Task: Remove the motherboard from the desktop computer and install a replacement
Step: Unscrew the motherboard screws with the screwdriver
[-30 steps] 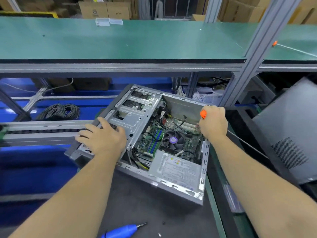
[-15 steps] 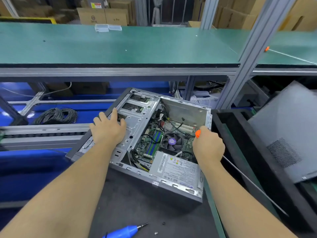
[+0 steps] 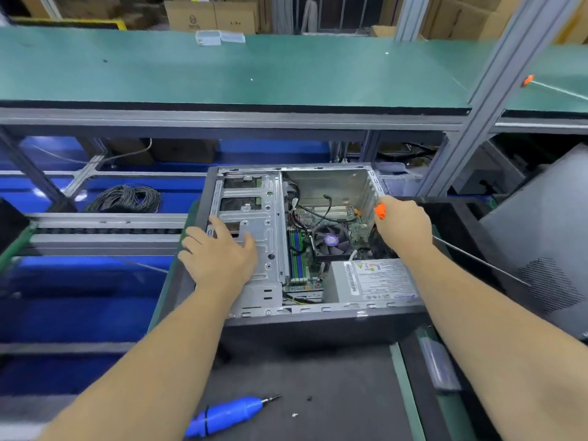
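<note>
The open desktop case point(image 3: 318, 309) lies on its side on the dark mat. Inside it are the green motherboard point(image 3: 299, 249), the CPU fan point(image 3: 329, 240) and the grey power supply point(image 3: 375, 278). My left hand point(image 3: 219, 256) rests flat on the metal drive cage point(image 3: 264, 218), fingers spread. My right hand point(image 3: 404, 227) is at the case's right wall and grips a thin metal rod with an orange tip point(image 3: 380, 211). The rod's shaft runs back past my wrist to the lower right.
A blue electric screwdriver point(image 3: 229, 415) and two loose screws point(image 3: 308, 398) lie on the mat near me. A grey side panel point(image 3: 547, 243) leans at the right. A green shelf point(image 3: 222, 71) overhangs the case. A cable coil point(image 3: 125, 198) sits at the left.
The case has turned from a skewed angle to square with me and come nearer. Both hands moved with it, the left onto the drive cage, the right along the case's right wall.
</note>
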